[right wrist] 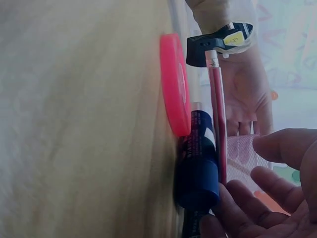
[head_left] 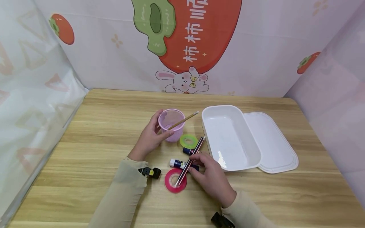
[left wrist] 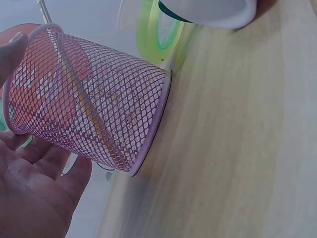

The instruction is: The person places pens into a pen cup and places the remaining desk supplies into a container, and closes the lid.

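Note:
My left hand (head_left: 148,137) holds a pink mesh pen cup (head_left: 176,135), with its thumb at the near side of the rim and fingers round the far side. A plain wooden pencil (head_left: 186,117) leans inside, its eraser end above the rim. Striped dark pencils (head_left: 186,169), apparently two, lie across a navy glue stick (head_left: 179,163) and a pink tape roll (head_left: 168,186). At these pencils, my right hand (head_left: 212,177) has its fingertips close to or touching them; in the right wrist view its thumb and fingers (right wrist: 275,186) are spread apart.
A green tape roll (head_left: 184,145) and another navy tube (head_left: 186,151) lie between the cup and pencils. To the right stands a white box (head_left: 228,136), with a white lid (head_left: 273,142) beside it. A printed cloth (head_left: 108,63) hangs behind the wooden table (head_left: 94,126).

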A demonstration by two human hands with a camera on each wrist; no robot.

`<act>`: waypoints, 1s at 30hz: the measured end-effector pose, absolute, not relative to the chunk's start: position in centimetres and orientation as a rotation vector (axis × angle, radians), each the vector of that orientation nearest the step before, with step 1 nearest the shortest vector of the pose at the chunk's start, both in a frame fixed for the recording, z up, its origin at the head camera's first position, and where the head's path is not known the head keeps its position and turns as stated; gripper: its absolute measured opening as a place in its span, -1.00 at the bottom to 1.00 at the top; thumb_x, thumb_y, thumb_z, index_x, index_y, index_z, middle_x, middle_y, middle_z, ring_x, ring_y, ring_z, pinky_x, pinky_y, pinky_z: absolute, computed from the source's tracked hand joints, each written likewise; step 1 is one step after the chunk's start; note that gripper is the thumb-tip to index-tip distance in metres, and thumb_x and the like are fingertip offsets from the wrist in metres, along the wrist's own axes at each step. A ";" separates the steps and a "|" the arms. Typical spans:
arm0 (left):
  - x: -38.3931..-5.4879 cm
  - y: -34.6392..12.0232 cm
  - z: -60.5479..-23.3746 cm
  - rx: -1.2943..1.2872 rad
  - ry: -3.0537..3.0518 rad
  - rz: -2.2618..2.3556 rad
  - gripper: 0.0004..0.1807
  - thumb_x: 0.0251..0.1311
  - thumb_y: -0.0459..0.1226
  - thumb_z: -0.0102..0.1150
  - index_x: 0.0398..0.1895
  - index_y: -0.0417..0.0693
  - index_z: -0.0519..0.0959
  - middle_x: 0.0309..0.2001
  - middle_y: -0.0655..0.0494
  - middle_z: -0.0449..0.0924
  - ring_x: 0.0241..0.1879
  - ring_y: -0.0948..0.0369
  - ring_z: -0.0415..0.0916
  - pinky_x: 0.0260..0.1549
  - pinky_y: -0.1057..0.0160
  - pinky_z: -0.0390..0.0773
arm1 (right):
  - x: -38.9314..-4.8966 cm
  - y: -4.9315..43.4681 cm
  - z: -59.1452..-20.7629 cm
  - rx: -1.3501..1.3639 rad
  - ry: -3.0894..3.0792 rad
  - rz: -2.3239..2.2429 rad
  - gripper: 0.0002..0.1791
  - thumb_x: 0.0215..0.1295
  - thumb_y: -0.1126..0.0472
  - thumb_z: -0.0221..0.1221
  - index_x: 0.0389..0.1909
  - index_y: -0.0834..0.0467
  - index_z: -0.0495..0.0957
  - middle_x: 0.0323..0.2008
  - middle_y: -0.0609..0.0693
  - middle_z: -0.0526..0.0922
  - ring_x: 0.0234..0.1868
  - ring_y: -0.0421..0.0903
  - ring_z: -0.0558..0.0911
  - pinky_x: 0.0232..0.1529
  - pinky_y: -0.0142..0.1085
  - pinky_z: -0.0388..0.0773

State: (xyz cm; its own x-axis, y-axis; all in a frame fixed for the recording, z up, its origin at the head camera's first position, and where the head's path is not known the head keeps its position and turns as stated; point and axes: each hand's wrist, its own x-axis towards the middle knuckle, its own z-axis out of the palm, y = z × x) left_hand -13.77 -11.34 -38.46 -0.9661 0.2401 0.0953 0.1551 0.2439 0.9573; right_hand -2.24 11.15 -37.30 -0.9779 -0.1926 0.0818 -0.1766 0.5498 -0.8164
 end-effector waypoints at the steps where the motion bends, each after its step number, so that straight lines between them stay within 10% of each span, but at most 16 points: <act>1: -13.8 -11.3 -38.5 0.385 2.423 1.847 0.02 0.00 0.00 0.34 0.45 0.08 -0.05 0.35 0.06 0.17 0.32 0.04 0.15 0.27 0.09 0.19 | -2.2 11.2 -37.4 -0.329 2.750 -1.452 -0.66 0.04 0.30 0.35 -0.12 0.11 0.57 -0.21 -0.12 0.57 -0.19 -0.21 0.60 -0.14 -0.25 0.57; 30: -13.9 -11.3 -38.6 0.383 2.420 1.860 0.02 -0.02 0.02 0.35 0.45 0.08 -0.04 0.34 0.04 0.19 0.30 0.05 0.18 0.26 0.12 0.22 | -1.8 11.3 -37.3 -0.365 2.796 -1.475 -0.71 0.09 0.27 0.31 -0.13 0.05 0.55 -0.13 -0.16 0.57 -0.09 -0.35 0.57 0.02 -0.31 0.51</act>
State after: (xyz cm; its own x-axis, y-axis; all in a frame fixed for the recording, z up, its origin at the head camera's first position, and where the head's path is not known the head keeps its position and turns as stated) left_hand -13.89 -11.27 -38.60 -0.9669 0.2351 0.0988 0.1559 0.2385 0.9585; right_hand -1.82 11.26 -37.34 -0.9728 -0.1829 0.1421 -0.2206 0.5442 -0.8094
